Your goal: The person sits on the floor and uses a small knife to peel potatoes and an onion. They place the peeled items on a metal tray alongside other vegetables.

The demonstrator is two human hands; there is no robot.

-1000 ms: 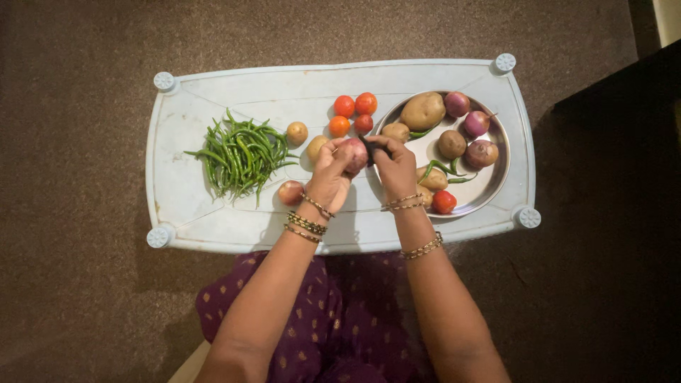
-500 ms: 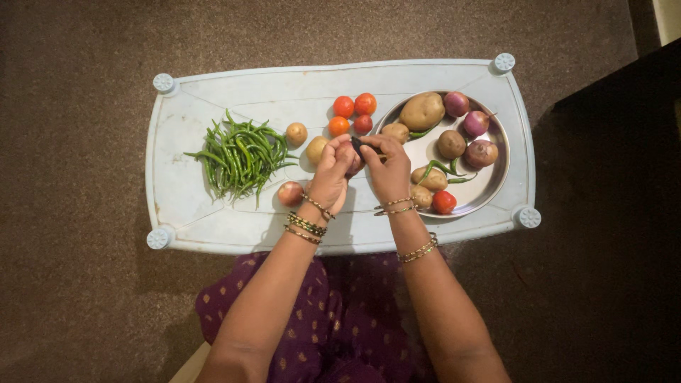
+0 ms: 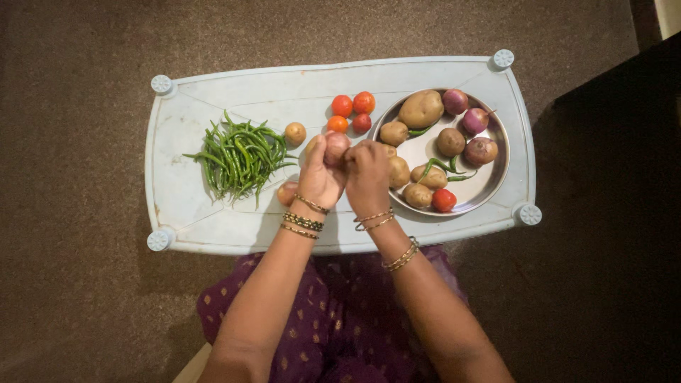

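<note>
Red onion (image 3: 336,147) clamped in left hand (image 3: 319,177) grip; right hand (image 3: 367,174) moved left, grip closed, contents unclear.

Onion (image 3: 336,147) half hidden between hands.

- Table (image 3: 213,234), pale blue plastic: one.
- Steel plate (image 3: 489,181), round: one.
- Green chillies (image 3: 237,156), loose heap on table: too many to count; further few on plate.
- Tomatoes (image 3: 352,113), on table: four; on plate: one.
- Potatoes (image 3: 421,108), on plate: five visible.
- Red onions (image 3: 477,120), on plate: three.
- Bangled hands: two, sharing one onion (image 3: 336,146).
</note>
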